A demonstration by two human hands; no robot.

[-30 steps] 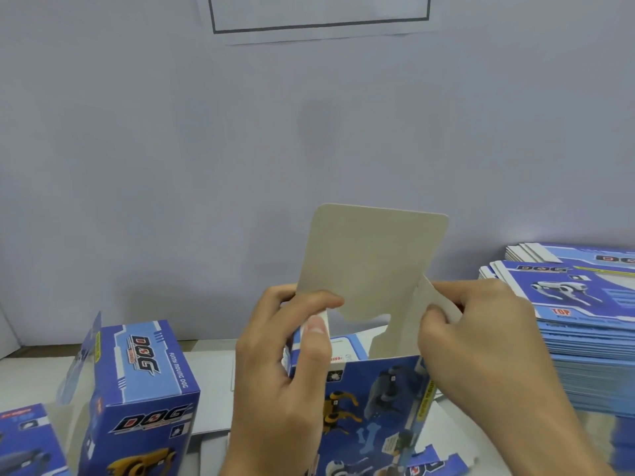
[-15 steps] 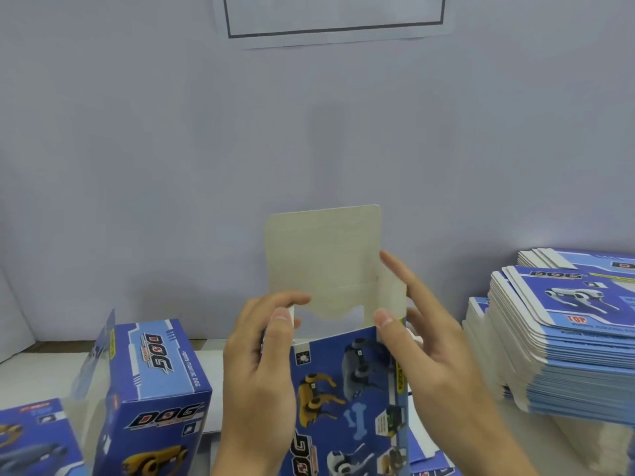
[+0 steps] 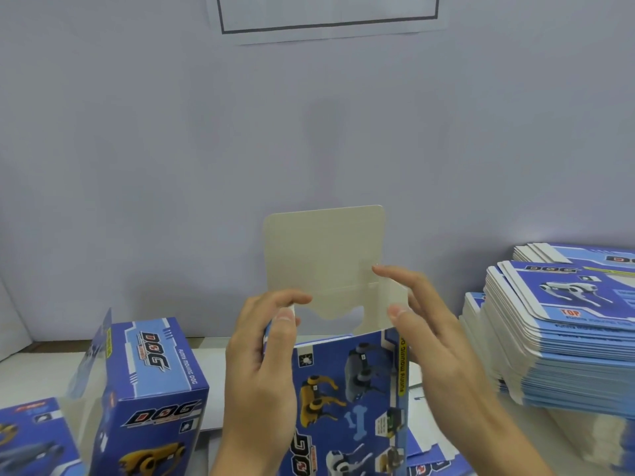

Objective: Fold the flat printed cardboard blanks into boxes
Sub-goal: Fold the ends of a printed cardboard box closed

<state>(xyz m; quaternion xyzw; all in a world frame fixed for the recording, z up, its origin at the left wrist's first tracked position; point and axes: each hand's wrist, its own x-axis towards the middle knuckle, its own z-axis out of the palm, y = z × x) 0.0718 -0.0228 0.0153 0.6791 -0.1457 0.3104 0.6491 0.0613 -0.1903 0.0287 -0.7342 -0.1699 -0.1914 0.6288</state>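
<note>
Box (image 3: 347, 389) stands upright at centre, grey top flap (image 3: 323, 259) raised. Left hand (image 3: 261, 365) grips its left wall, thumb in front; right hand (image 3: 433, 341) spread, fingertips on the right side flap. Finished box (image 3: 151, 396) near left, blank stack (image 3: 563, 338) right.

"DOG" on folded box (image 3: 151, 383), perhaps "TOP" on blanks (image 3: 563, 314)

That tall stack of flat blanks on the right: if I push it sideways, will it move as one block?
Probably not. The stack of blanks is loose sheets with already staggered edges, so upper layers would likely slide. The glossy-looking print suggests slippery faces. It is probably heavy overall.
</note>
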